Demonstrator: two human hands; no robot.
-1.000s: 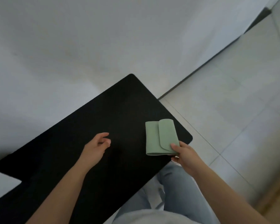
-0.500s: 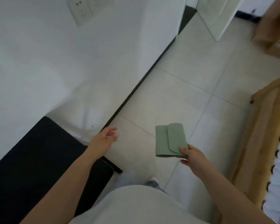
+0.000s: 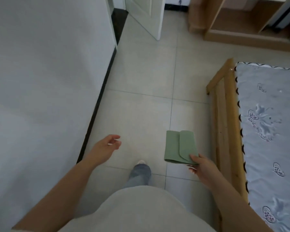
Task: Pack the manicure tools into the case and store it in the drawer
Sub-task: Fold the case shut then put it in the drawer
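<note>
Above the pale tiled floor (image 3: 141,77), the person's right hand (image 3: 202,166) pinches the near right corner of a green case (image 3: 180,147), thumb on top and fingers underneath, holding it flat and level in the air. Its rounded flap is folded over and closed, and the case hangs just beside the wooden bed frame (image 3: 224,124) without touching it. On the other side, the left hand (image 3: 107,146) is stretched forward with its fingers loosely spread and slightly bent, holding nothing. Between the two arms a leg in blue jeans (image 3: 140,174) and a light shoe tip (image 3: 141,162) show on the tiles, below a light grey top. A white wall (image 3: 45,81) with a dark skirting strip runs along the left. On the bed lies a pale blue cover (image 3: 268,131) with an embroidered pattern and a dark scalloped edge. Farther off stand a white door (image 3: 146,15), ajar, and an open wooden shelf unit (image 3: 241,24).
</note>
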